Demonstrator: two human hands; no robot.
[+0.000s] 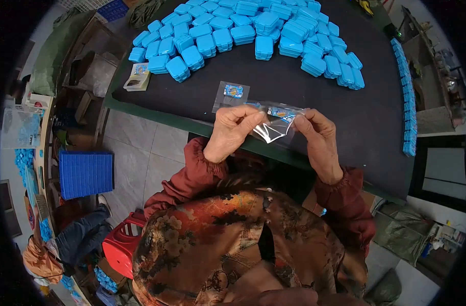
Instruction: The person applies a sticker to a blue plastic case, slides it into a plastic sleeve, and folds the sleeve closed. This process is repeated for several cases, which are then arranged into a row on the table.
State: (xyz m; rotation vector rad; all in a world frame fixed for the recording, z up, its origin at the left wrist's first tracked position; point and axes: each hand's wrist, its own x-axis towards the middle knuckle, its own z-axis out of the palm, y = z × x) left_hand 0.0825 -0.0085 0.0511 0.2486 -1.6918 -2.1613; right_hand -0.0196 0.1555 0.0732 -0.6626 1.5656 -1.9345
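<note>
Between my two hands a clear plastic bag (269,131) with a blue printed label is stretched over the table's front edge. My left hand (232,128) pinches the bag's left side between thumb and fingers. On the other side, my right hand (319,136) grips the right edge in the same way. Just beyond my left hand, another clear bag (233,92) with a blue printed label lies flat on the dark table (187,99). Many light blue plastic boxes (222,38) are heaped in an arc across the far part of the table.
A small pale box (137,77) with a blue label stands at the table's left edge. Along the right edge runs a row of blue packs (407,102). A blue crate (86,174) and a red plastic chair (121,247) are on the left, near another person (80,234).
</note>
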